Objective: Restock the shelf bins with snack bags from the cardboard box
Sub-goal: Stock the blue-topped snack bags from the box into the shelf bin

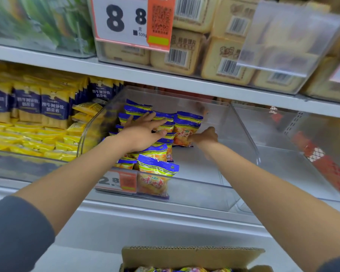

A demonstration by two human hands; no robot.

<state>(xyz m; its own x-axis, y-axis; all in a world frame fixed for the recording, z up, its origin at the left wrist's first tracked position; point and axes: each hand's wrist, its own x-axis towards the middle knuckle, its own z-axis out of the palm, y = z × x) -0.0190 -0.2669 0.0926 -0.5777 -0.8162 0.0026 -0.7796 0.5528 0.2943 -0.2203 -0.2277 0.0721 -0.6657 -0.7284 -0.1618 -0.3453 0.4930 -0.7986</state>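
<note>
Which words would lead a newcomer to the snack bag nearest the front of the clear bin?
Below the big price sign, find the clear bin. Just right of its orange-and-white price tag, one snack bag stands upright against the front wall. The other bags all sit behind it.

Lower shelf, white: three clear plastic bins side by side.
- Left bin: yellow and navy packets.
- Middle bin: blue-and-yellow snack bags on its left side, price tag on the front wall.
- Right bin: red netted pack.

Upper shelf, white: more clear bins, one holding beige biscuit packs.
</note>
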